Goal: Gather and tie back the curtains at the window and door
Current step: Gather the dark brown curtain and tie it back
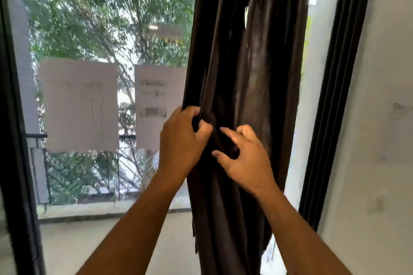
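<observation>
My view: dark brown curtain (245,96) hangs bunched into narrow column before glass. My left hand (182,140) clamps folds at curtain's left edge, fingers curled into fabric, thumb pressed on front. My right hand (242,158) just beside it, fingers spread and bent, fingertips (224,130) touching cloth, nothing pinched that I can confirm. Black door frame (335,96) right of curtain, white wall (384,118) beyond. Two paper sheets (80,105) stuck on pane, left of curtain. Trees (89,18) and railing (38,136) outside, blurred.
</observation>
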